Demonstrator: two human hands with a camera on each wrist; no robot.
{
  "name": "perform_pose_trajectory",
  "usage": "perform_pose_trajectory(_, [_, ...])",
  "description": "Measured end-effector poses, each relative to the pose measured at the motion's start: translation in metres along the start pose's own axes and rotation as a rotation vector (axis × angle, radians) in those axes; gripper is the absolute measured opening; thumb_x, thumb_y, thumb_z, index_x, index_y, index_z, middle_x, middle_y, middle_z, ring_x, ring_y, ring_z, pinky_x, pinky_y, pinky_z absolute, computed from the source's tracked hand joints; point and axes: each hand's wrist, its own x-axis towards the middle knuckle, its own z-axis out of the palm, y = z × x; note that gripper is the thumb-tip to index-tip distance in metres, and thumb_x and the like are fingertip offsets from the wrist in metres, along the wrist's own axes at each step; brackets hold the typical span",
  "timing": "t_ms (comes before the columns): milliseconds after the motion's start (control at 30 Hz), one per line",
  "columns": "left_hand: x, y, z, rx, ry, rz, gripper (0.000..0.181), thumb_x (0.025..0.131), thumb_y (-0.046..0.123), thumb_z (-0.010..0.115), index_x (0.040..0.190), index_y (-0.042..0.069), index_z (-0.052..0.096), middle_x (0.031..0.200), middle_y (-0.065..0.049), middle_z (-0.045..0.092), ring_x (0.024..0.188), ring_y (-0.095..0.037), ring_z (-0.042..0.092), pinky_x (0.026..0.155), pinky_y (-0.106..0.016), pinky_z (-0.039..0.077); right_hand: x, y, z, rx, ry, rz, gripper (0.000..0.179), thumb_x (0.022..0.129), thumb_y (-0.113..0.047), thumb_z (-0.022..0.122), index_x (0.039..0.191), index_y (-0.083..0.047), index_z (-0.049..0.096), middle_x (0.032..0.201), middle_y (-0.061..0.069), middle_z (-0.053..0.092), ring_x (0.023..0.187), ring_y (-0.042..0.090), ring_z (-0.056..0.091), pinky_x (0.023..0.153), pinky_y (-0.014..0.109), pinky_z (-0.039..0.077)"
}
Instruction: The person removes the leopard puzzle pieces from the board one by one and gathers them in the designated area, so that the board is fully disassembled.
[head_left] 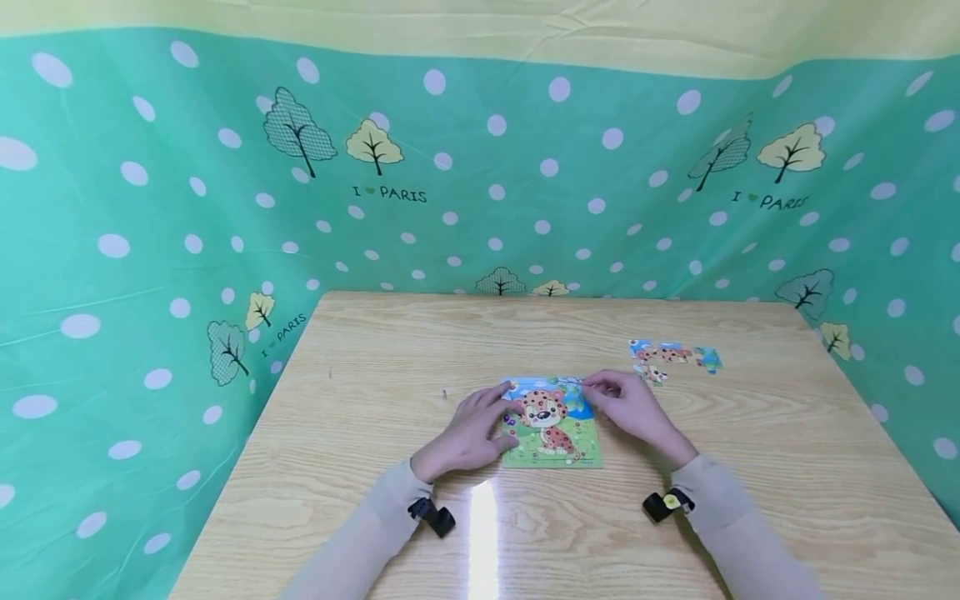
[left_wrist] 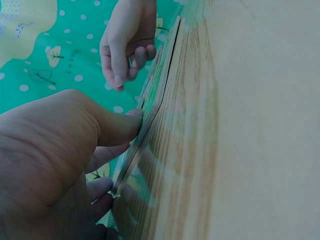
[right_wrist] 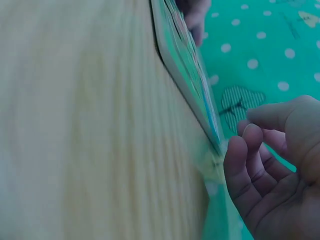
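Note:
A puzzle board [head_left: 552, 450] showing a spotted leopard cub lies flat on the wooden table. My left hand [head_left: 471, 429] rests along its left side, fingers spread over the upper left and thumb at the lower left edge. In the left wrist view the left thumb [left_wrist: 120, 125] touches the board's rim. At the upper right corner is my right hand [head_left: 626, 404], thumb and forefinger close together. The right wrist view has the right hand [right_wrist: 272, 170] with bent fingers beside the board [right_wrist: 187, 95]; whether a small piece sits between the fingertips cannot be made out.
Several loose puzzle pieces [head_left: 663, 356] lie on the table beyond the right hand. A tiny dark bit [head_left: 444, 393] is left of the board. Green dotted cloth [head_left: 495, 167] hangs behind the wooden table [head_left: 375, 350] and along its sides.

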Motion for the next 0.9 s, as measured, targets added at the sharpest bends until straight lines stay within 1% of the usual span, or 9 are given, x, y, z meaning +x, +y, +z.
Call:
perform_pose_trajectory(100, [0.0,0.001,0.0,-0.007,-0.004,-0.001,0.047,0.1,0.031,0.069,0.145,0.024,0.06,0.178,-0.006,0.023,0.164,-0.039,0.02,0.132,-0.066,0.011,-0.002,-0.006,0.01,0.016,-0.032,-0.016,0.019,0.102,-0.018,0.073,0.114,-0.005,0.078,0.087,0.009,0.073,0.061,0.014,0.061,0.054,0.025,0.053])
perform_pose_trajectory(233, [0.001,0.001,0.0,-0.008,-0.005,0.002,0.046,0.1,0.031,0.069,0.145,0.023,0.061,0.178,-0.007,0.023,0.164,-0.04,0.02,0.132,-0.067,0.012,-0.003,-0.011,0.022,0.0,-0.069,-0.058,0.018,0.099,-0.019,0.076,0.113,-0.007,0.08,0.089,0.005,0.075,0.068,0.011,0.062,0.06,0.023,0.053])
perform_pose_trajectory(333, [0.0,0.001,-0.001,-0.005,-0.003,0.001,0.046,0.1,0.031,0.069,0.144,0.023,0.061,0.178,-0.008,0.024,0.163,-0.041,0.021,0.132,-0.067,0.012,-0.004,-0.012,0.028,-0.067,-0.108,-0.096,0.021,0.096,-0.023,0.08,0.113,-0.01,0.08,0.088,-0.001,0.073,0.072,0.009,0.06,0.063,0.022,0.051])
perform_pose_trajectory(433, [0.0,0.002,-0.001,-0.009,0.0,0.005,0.046,0.099,0.031,0.07,0.144,0.022,0.061,0.178,-0.01,0.024,0.162,-0.042,0.022,0.131,-0.069,0.012,-0.006,-0.013,0.03,-0.148,-0.154,-0.11,0.028,0.092,-0.032,0.085,0.114,-0.016,0.08,0.084,-0.007,0.068,0.069,0.007,0.056,0.062,0.022,0.047])
perform_pose_trajectory(567, [0.0,0.002,-0.001,-0.013,0.001,0.012,0.047,0.099,0.031,0.07,0.144,0.021,0.061,0.178,-0.011,0.025,0.162,-0.043,0.022,0.131,-0.069,0.012,-0.008,-0.017,0.03,-0.207,-0.203,-0.126,0.037,0.086,-0.042,0.089,0.115,-0.022,0.078,0.079,-0.009,0.06,0.066,0.008,0.05,0.059,0.023,0.041])
perform_pose_trajectory(633, [0.001,0.002,-0.001,-0.009,-0.002,0.009,0.047,0.099,0.031,0.07,0.144,0.022,0.061,0.178,-0.01,0.024,0.162,-0.042,0.022,0.131,-0.069,0.012,-0.009,-0.019,0.03,-0.223,-0.221,-0.137,0.04,0.085,-0.044,0.09,0.116,-0.022,0.078,0.078,-0.009,0.057,0.065,0.008,0.048,0.059,0.023,0.039])
perform_pose_trajectory(833, [0.003,0.001,0.0,0.003,0.003,0.007,0.045,0.1,0.031,0.069,0.144,0.022,0.061,0.178,-0.009,0.025,0.162,-0.043,0.022,0.132,-0.068,0.012,-0.01,-0.021,0.03,-0.255,-0.22,-0.124,0.067,0.086,-0.047,0.088,0.14,-0.014,0.068,0.078,-0.007,0.055,0.063,0.007,0.043,0.058,0.023,0.036])
perform_pose_trajectory(900, [0.003,0.0,0.0,0.004,0.002,0.003,0.046,0.1,0.031,0.069,0.145,0.022,0.061,0.178,-0.009,0.025,0.163,-0.043,0.021,0.132,-0.068,0.011,-0.01,-0.021,0.032,-0.26,-0.218,-0.125,0.07,0.087,-0.046,0.087,0.144,-0.011,0.066,0.076,-0.007,0.054,0.063,0.007,0.042,0.058,0.023,0.035])
